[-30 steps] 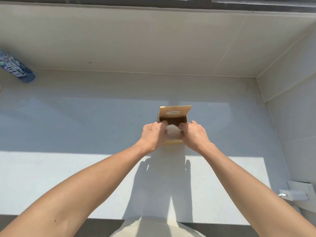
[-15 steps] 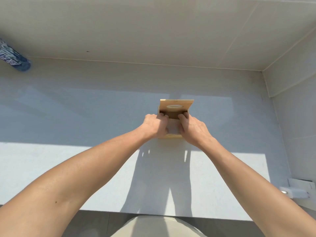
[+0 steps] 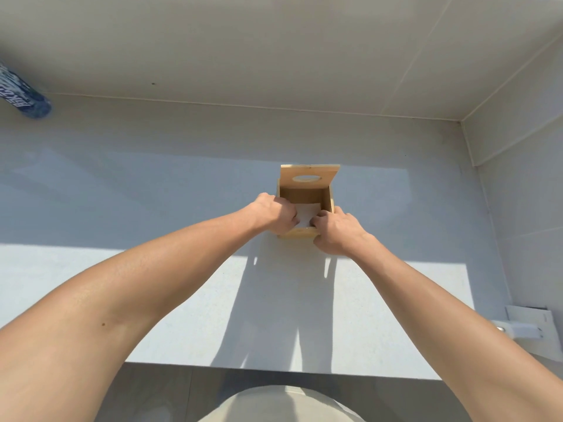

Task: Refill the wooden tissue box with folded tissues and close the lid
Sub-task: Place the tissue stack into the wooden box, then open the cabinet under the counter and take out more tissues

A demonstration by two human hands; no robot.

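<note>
A small wooden tissue box (image 3: 297,233) stands on the white counter (image 3: 170,269), its lid (image 3: 309,175) with an oval slot tipped up and back. White folded tissues (image 3: 306,214) lie inside the box. My left hand (image 3: 274,215) curls over the box's near left edge, fingertips pressed down on the tissues. My right hand (image 3: 336,231) curls over the near right edge, fingertips on the tissues too. The fingertips hide the tissues' near part.
A blue printed bottle (image 3: 21,95) lies at the far left by the wall. A white fitting (image 3: 525,325) juts from the right wall near the counter's front. Tiled walls close the back and right. The counter's front edge runs just before my body.
The tissues have gone down into the box. My hands have slid back from deep inside to the box's near edge, so more of the interior and the tissues shows.
</note>
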